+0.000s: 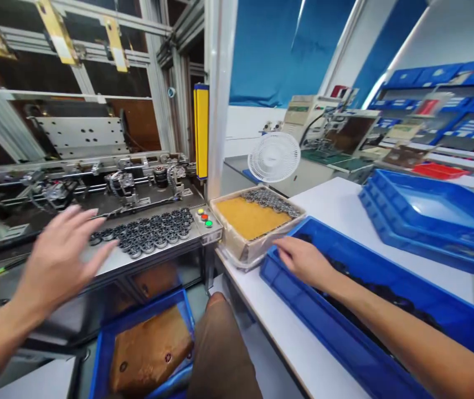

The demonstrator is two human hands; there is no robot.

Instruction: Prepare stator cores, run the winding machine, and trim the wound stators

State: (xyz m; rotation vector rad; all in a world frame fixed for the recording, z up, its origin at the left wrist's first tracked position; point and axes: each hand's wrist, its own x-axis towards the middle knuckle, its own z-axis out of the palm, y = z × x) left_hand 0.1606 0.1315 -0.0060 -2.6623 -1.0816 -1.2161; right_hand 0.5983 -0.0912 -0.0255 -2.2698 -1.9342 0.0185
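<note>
My left hand is raised at the left with its fingers spread, holding nothing, in front of the machine's metal ledge. Just right of it, many small dark ring-shaped parts lie packed together on the ledge. My right hand is over the end of a long blue bin, with the fingers curled in. Whatever those fingers hold, if anything, is hidden. Dark round parts lie inside the bin, partly behind my forearm. Beside that hand stands a lined box with rows of ring parts on a yellow-brown sheet.
Yellow, red and green buttons sit at the ledge's right end, below a yellow light guard. Stacked blue trays stand on the white table at right. A white fan is behind the box. A blue crate sits low, beside my knee.
</note>
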